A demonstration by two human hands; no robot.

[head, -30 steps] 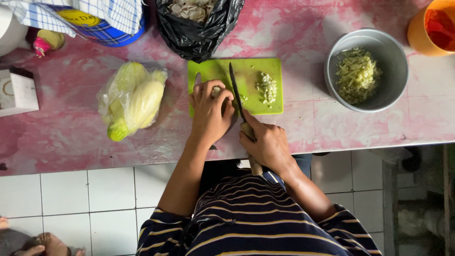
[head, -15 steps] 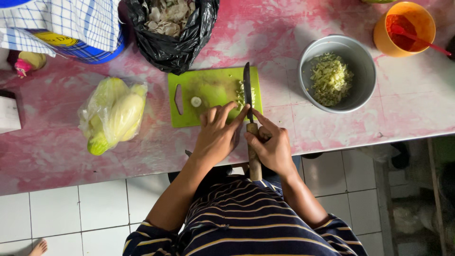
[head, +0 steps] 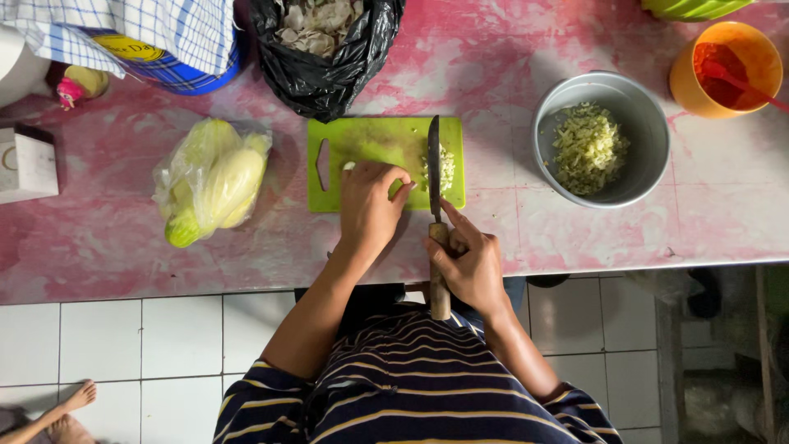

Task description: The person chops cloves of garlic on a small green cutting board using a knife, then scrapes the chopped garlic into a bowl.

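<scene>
So, top-down view, and plenty is covered up or cropped. The left hand (head: 368,207) lies palm-down on the green cutting board (head: 374,141), fingers curled over something small and pale. Only a sliver of it peeks out at the fingertips, so I can't tell what it is or how firmly it's held. The right hand (head: 466,261) is wrapped closed around the wooden handle of the knife (head: 433,164). The blade runs straight up the board, just beside the left fingertips, with a little pile of chopped pale bits (head: 445,167) on its right side. The blade partly covers that pile.

At the top edge, a black plastic bag (head: 325,66) is cut off, showing some pale peels inside. The blue tin (head: 177,70) under a checked cloth (head: 123,25) is only half visible. A green rim at top right is barely a slice. The white box (head: 29,164) on the left is cropped too, and a small yellow and pink thing beside the tin is too small to make out.

Counting: one board, one knife, one metal bowl (head: 633,177) of chopped greenish stuff, and one orange cup (head: 686,82) with red paste and a red spoon. There's also one clear bag of yellow-green vegetables (head: 212,181); how many are inside is hard to say. Everything sits on the pink mottled counter (head: 123,247). A bare foot (head: 70,407) of someone else pokes in at bottom left.
</scene>
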